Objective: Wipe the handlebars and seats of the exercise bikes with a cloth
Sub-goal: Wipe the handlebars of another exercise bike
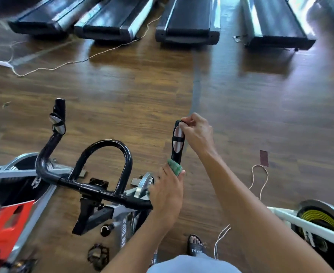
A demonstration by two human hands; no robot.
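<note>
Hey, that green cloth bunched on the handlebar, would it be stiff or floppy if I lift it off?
Probably floppy: the green cloth bunches and folds around the handlebar grip under the left hand. Likely light too, being thin enough to wrap inside one grip.

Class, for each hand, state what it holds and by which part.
The left hand grips the green cloth, wrapped round the lower end of the handlebar grip; the right hand pinches that grip's top end.

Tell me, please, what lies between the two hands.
Head view: the handlebar grip with silver sensor plates, between the green cloth in the left hand and the fingers of the right hand.
</note>
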